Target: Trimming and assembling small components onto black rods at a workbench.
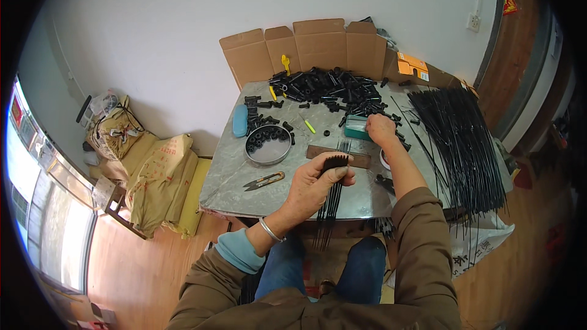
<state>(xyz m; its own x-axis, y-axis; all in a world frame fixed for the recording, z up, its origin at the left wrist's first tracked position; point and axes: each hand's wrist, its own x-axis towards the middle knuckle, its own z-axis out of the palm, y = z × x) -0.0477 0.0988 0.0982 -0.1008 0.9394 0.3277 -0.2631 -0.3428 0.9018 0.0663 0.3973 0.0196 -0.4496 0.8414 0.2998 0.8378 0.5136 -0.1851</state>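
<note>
My left hand (pixel 321 186), with a metal bangle at its wrist, is closed around a bundle of thin black rods (pixel 330 211). Their lower ends hang past the table's front edge, and a black, comb-like row of thicker ends (pixel 335 162) shows above my thumb. Over the right part of the table, my right hand (pixel 380 129) is at the edge of a small green box (pixel 356 127) with pale contents. Its fingers are curled; what they pinch, if anything, is too small to make out. A brown flat bar (pixel 358 159) lies just beyond my left hand.
On the grey table (pixel 214 189) are a heap of black tubular parts (pixel 330 85), a round metal tin (pixel 268 145) of small black pieces, thread snips (pixel 264 181), a blue case (pixel 239 120) and a large sheaf of black rods (pixel 458 146). Cardboard (pixel 321 46) stands behind.
</note>
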